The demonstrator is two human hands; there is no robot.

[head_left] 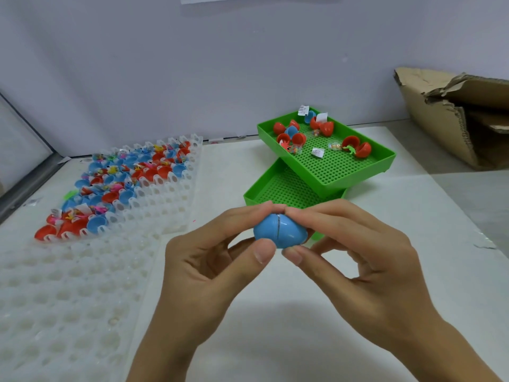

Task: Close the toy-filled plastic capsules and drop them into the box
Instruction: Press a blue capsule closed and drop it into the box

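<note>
While pinching blue capsule between thumbs and fingertips, left hand and right hand are holding it just before lower green tray. Cardboard box is lying well right of trays; white holder tray of open capsules is sitting left.

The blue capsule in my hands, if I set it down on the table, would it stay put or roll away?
Probably rolls: the blue capsule is egg-shaped and smooth, with no flat face. It looks like thin hard plastic, so likely light and stiff. Its seam shows a dark line, so it may not be fully snapped.
</note>
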